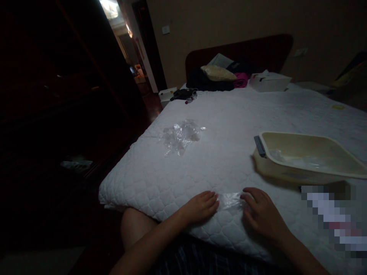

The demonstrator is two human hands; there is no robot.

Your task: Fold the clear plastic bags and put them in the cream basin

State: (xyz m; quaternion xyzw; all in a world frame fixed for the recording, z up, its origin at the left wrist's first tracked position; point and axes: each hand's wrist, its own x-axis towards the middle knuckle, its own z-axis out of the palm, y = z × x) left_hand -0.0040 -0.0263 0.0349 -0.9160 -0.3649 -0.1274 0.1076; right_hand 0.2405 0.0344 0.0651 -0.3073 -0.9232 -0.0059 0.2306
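Observation:
A small clear plastic bag (229, 201) lies flattened on the white quilted bed near its front edge. My left hand (202, 208) rests palm down with its fingers stretched out, their tips touching the bag's left end. At the bag's right end is my right hand (262, 214), its fingers curved and apart, the tips at the plastic. Farther back on the bed lies a loose pile of clear plastic bags (182, 135). To the right stands a cream plastic bin (298, 173) with a grey handle, holding more clear plastic.
A pixelated patch (335, 221) hides something right of my right hand. Toward the headboard (241, 49) are a white box (269, 82), a cushion (218, 73) and dark clothes (210, 84). A yellow ring-like item (338, 107) lies far right. Dark floor runs along the left.

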